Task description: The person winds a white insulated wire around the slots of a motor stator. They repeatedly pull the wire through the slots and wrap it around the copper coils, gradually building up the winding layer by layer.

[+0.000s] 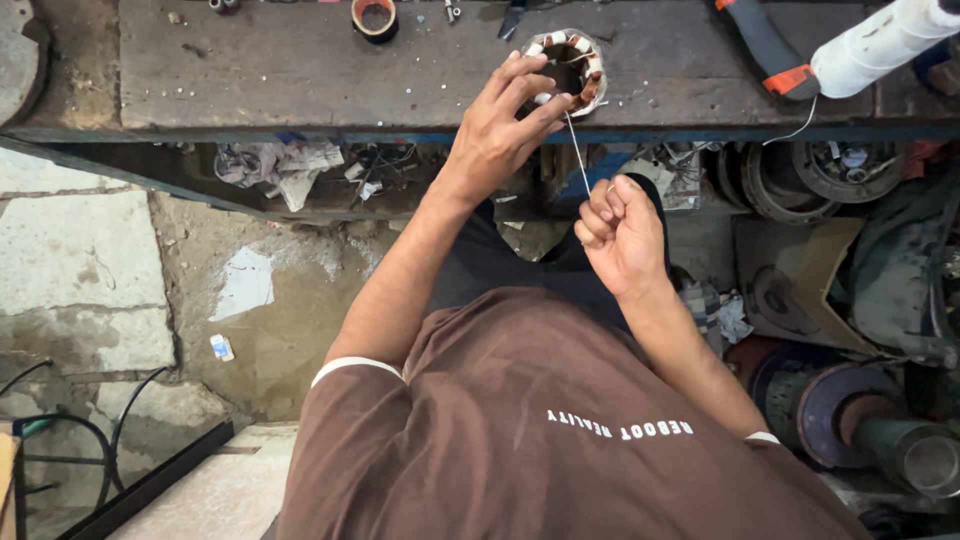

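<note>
Big to small: dark, worn wooden surface [300,70] runs across the top of view, w/ a shelf of clutter under it — rags [280,170], old motor parts [800,180] to the right, more round metal parts [850,410] lower right on the floor. Cracked stone floor [80,270] on the left.

On the surface near its front edge sits a round motor winding ring [570,65], copper coils w/ white insulation pieces around it. A white roll [880,40] lies at the top right, thin white thread trailing off it. An orange-black tool handle [765,45] lies just beside that roll. A small copper-lined ring [375,17] sits at the top edge, well apart from the work.

Left hand [500,125] is on the winding ring, fingers spread, tips touching its near rim, holding it steady rather than clamped around it. Right hand [620,230] is below the surface edge, closed to a fist on a thin white cord [578,155] that runs taut up to the ring.

Risks, as I judge it: cord looks tight, so too hard a tug could snap it or drag the ring off the front edge, since the ring is only pinned by fingertips. Cord could also cut into the coil wire or slip out of the fist.
</note>
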